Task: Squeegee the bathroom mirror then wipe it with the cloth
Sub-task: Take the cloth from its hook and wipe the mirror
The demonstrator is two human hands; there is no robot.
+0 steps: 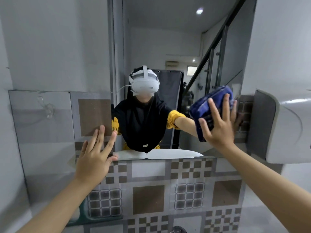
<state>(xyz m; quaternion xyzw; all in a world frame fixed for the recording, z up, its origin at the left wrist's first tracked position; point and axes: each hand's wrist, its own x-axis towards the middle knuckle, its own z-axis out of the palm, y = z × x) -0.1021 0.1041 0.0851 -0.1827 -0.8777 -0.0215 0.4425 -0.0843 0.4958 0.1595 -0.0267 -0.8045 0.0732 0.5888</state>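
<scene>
The tall bathroom mirror (168, 47) fills the wall ahead and reflects a person in a black top with yellow sleeves. My right hand (218, 125) presses a folded dark blue cloth (207, 105) flat against the mirror's lower right part, fingers spread over it. My left hand (95, 157) rests open against the tiled wall at the mirror's lower left corner, holding nothing. No squeegee is in view.
A patterned brown and grey tiled wall (168, 190) runs below the mirror. A white wall-mounted unit (286, 128) juts out at the right, close to my right hand. A clear hook (48, 106) hangs on the left wall.
</scene>
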